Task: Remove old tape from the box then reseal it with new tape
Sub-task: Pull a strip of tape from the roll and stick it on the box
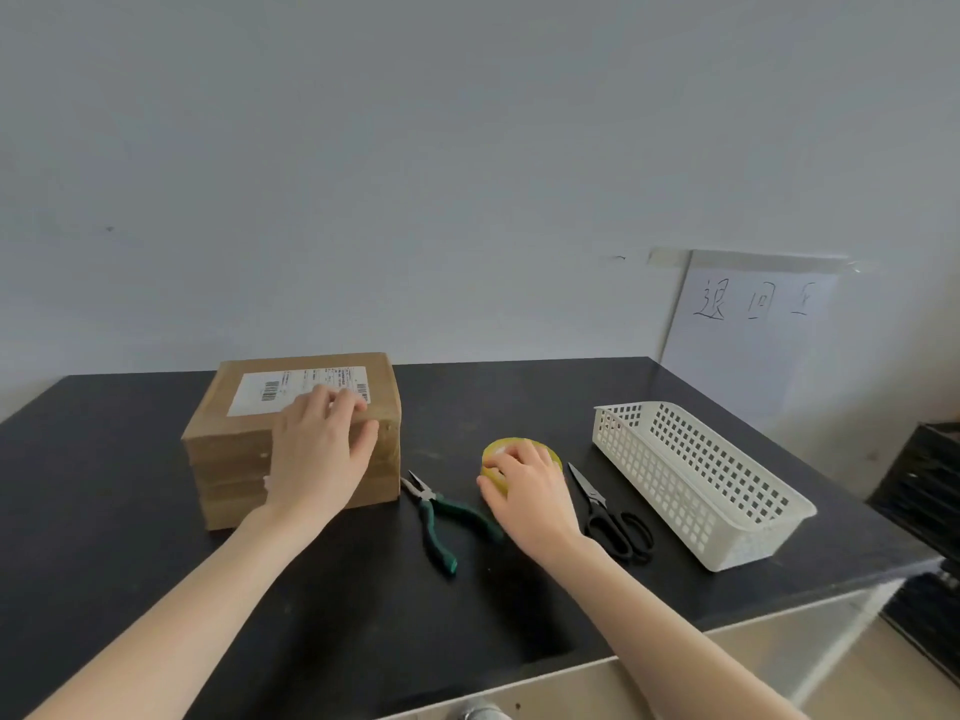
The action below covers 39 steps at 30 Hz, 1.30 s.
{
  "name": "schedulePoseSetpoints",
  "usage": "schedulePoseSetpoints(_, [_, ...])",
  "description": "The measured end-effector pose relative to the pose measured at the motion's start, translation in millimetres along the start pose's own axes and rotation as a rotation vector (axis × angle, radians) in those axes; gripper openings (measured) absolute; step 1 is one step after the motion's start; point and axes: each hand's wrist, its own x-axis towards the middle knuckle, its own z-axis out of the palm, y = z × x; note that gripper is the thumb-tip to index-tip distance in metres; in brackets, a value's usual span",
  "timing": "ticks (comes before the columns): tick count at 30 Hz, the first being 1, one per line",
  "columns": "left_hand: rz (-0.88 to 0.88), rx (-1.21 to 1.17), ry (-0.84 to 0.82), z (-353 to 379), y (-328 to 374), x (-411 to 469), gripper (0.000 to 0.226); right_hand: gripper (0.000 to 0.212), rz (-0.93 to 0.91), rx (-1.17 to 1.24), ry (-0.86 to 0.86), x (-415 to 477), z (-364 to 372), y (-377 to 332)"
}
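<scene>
A brown cardboard box [234, 449] with a white shipping label [291, 389] sits on the black table, left of centre. My left hand [319, 454] rests over its near right top edge, fingers curled onto the top and thumb against the front face. To the right, a yellowish roll of clear tape [519, 449] lies flat on the table. My right hand [530, 491] covers the roll from above, its fingers curled round it.
Green-handled pliers [441, 517] lie between box and tape. Black scissors [613, 517] lie right of the tape. A white perforated basket [701, 480] stands at the right, near the table's edge [779, 610]. A handwritten paper sign [753, 330] leans on the wall.
</scene>
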Motion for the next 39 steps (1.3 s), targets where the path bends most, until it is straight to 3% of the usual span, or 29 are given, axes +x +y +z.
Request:
schedulePoseSetpoints(5, [0.258,-0.132,-0.030,13,35,-1,0.013,0.027,0.079,0.058,0.171,-11,-5,28])
schedulePoseSetpoints(9, [0.402,-0.183,-0.118,30,59,-2,0.013,0.041,0.159,0.077,0.148,-19,-9,48])
schedulePoseSetpoints(17, [0.373,-0.280,-0.281,62,94,-9,0.019,0.046,0.341,0.144,0.033,-20,-15,79])
schedulePoseSetpoints(26, [0.316,-0.301,-0.493,88,119,-13,0.041,0.031,0.320,0.143,0.017,-18,-11,89])
schedulePoseSetpoints(39, [0.343,-0.190,-0.490,104,130,-14,0.041,0.020,0.309,0.144,0.068,-9,-7,89])
